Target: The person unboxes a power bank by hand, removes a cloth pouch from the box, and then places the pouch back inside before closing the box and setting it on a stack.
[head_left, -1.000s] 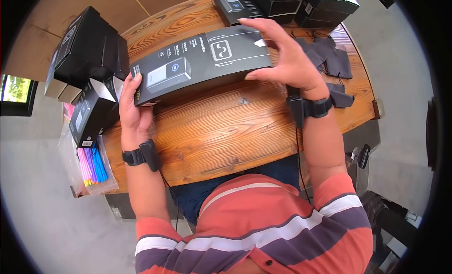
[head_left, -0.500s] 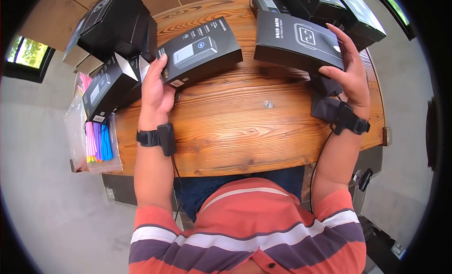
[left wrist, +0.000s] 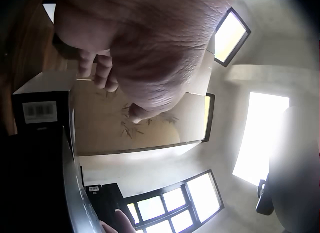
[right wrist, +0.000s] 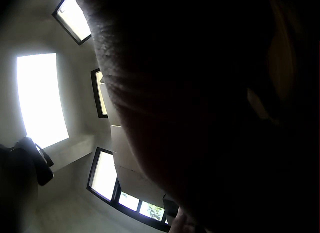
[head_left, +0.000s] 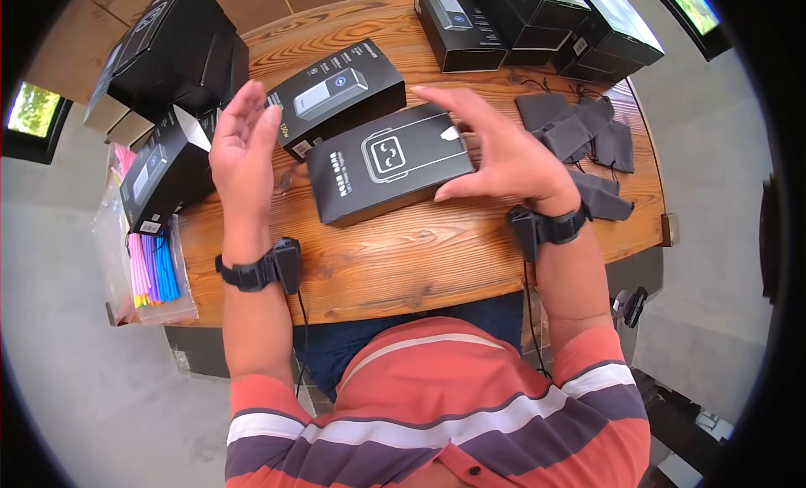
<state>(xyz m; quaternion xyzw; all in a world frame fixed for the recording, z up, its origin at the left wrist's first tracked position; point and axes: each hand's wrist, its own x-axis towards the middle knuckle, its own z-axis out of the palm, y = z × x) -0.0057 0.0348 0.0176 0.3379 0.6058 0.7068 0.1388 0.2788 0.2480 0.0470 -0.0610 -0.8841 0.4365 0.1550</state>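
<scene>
In the head view, my right hand (head_left: 512,156) grips the right end of a black box (head_left: 344,156) with a white smiling-screen logo, thumb on the near side and fingers on the far side. Just behind lies a second black box (head_left: 306,119) printed with a grey device, partly overlapped by the first. My left hand (head_left: 243,148) is held up left of both boxes, palm inward and fingers extended, holding nothing. In the left wrist view that hand (left wrist: 145,48) hangs over the scene. The right wrist view is mostly dark, filled by my hand (right wrist: 165,118).
Large black boxes (head_left: 168,60) and a tilted, open-ended one (head_left: 155,182) stand left, beside a bag of colourful sticks (head_left: 155,266). More black boxes (head_left: 462,35) are stacked at the back right. Dark drawstring pouches (head_left: 579,127) lie at the right of the wooden table (head_left: 403,261).
My hands first held both boxes end to end, then parted, the right taking the logo box rightward. That box is now back left, before the device box, which my left hand has let go.
</scene>
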